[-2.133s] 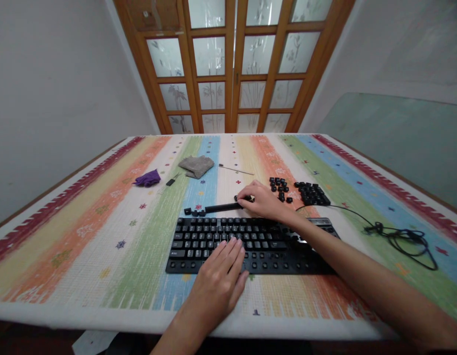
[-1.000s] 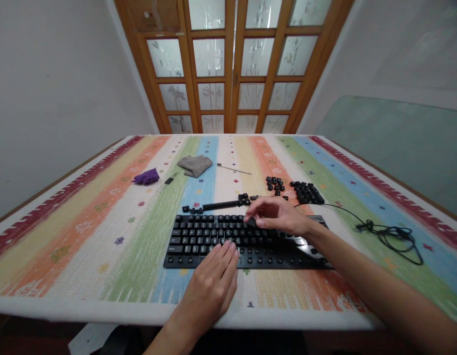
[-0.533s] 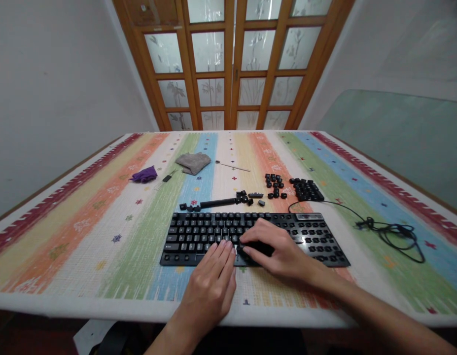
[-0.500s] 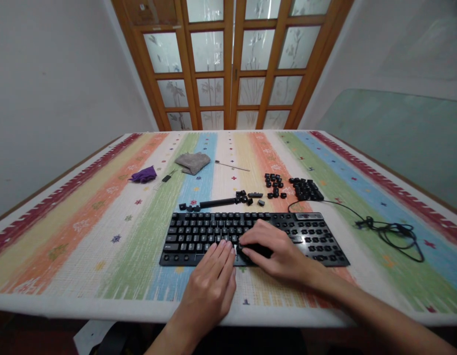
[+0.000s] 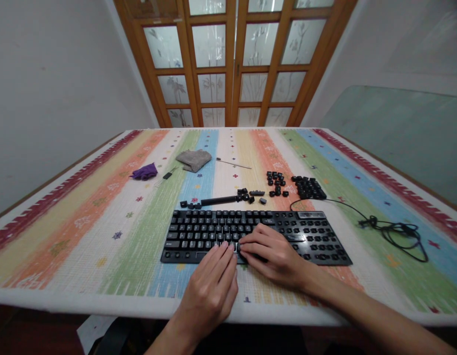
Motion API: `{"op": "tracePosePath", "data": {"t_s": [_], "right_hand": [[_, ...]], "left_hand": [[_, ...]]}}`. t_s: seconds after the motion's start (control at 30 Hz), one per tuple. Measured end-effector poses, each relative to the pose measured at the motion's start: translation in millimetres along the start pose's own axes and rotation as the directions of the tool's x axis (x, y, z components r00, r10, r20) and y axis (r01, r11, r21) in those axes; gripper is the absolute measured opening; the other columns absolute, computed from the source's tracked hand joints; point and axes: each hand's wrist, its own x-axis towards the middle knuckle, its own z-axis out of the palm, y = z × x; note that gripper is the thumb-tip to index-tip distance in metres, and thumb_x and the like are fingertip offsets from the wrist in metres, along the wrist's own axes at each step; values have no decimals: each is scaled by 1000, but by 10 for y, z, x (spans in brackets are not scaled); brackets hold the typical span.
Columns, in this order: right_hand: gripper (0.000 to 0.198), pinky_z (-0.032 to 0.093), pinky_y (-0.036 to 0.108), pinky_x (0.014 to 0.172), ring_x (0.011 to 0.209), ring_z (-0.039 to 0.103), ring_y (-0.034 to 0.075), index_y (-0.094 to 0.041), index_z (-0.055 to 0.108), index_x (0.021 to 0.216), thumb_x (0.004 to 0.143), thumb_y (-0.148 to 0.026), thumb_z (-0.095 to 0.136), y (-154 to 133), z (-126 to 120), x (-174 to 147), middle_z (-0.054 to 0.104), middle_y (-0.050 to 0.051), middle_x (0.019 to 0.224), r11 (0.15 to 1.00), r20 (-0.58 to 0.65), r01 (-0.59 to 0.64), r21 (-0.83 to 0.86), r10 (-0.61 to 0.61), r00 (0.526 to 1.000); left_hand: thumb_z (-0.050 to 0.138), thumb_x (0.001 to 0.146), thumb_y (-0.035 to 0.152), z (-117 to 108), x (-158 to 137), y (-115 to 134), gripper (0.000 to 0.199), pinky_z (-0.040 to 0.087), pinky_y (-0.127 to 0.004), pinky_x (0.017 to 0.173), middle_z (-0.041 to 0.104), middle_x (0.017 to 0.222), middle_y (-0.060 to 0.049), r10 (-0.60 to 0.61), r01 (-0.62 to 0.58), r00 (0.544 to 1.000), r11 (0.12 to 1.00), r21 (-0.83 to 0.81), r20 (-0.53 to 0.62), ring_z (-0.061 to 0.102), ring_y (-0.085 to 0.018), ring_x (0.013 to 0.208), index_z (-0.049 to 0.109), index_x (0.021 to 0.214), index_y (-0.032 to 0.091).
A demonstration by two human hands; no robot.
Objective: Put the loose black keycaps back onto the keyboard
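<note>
Resting flat, its fingers straight and together, the person's left hand [image 5: 209, 286] lay over the near edge of a long black plastic keyboard [image 5: 228, 228], gripping nothing. Just beside it, the right hand [image 5: 276, 254] bent over the keyboard's lower rows, fingertips down; I couldn't tell whether it pinched anything beneath them. The keyboard lay across the near part of the stripe-covered desk [image 5: 132, 266]; keys filled much of its left and middle, while its right end showed bare key mounts [image 5: 320, 239]. Just beyond its far edge lay a long black bar-shaped keycap [image 5: 219, 200], with small black keycaps [image 5: 191, 205] near either end. Farther right sat two groups of loose black square keycaps [image 5: 309, 189], the rightmost packed closer. A thin black cable [image 5: 402, 230] ran from the keyboard's far edge to a loose coil on the right. Farther back lay a thin straight rod [image 5: 233, 163] with a dark tip, a folded gray cloth [image 5: 193, 160], a small flat black object [image 5: 167, 175] and, leftmost, a crumpled purple cloth [image 5: 144, 171].
</note>
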Motion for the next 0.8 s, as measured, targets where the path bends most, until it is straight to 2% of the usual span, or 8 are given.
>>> {"op": "tracePosePath", "data": {"t_s": [0.3,0.53,0.8], "right_hand": [[11,52,36,71,81,58,19,-14,69,96,91,-10,60,14,18,12,74,9,96,1000,-17,7,-26,-8,1000],[9,52,36,72,80,54,19,-14,67,85,89,-8,62,12,5,18,73,8,93,1000,-9,-13,-20,13,1000],[10,51,35,71,80,55,19,-13,68,94,91,-8,61,16,-8,34,74,8,95,1000,12,7,-24,-7,1000]], "left_hand": [[53,92,6,-8,16,-3,30,57,-44,100,68,126,-17,-10,10,1000,1000,-7,9,62,-29,121,67,119,3],[53,92,7,4,7,2,29,57,-45,101,67,126,-17,-14,14,1000,1000,-23,12,61,-30,122,67,117,4],[53,92,7,-5,15,-1,29,57,-45,100,67,126,-17,-16,17,1000,1000,-23,18,61,-30,122,67,117,3]]}}
